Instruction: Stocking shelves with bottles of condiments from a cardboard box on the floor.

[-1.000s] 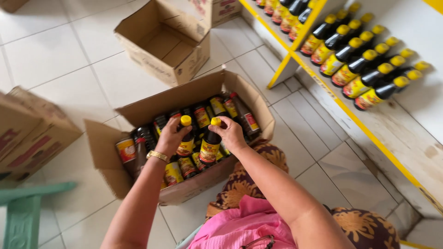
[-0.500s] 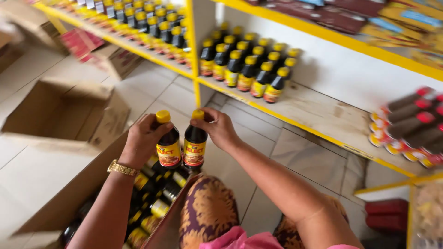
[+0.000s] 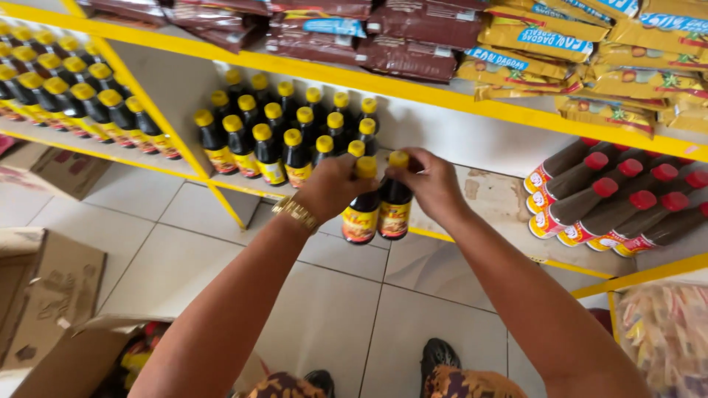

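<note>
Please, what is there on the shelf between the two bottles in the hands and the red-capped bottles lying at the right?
The head view shows only bare shelf board between the two held bottles and the red-capped bottles.

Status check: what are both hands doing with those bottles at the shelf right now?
Left hand grips one dark bottle; right hand grips second bottle. Both upright, at shelf edge. Standing bottle rows just behind.
</note>
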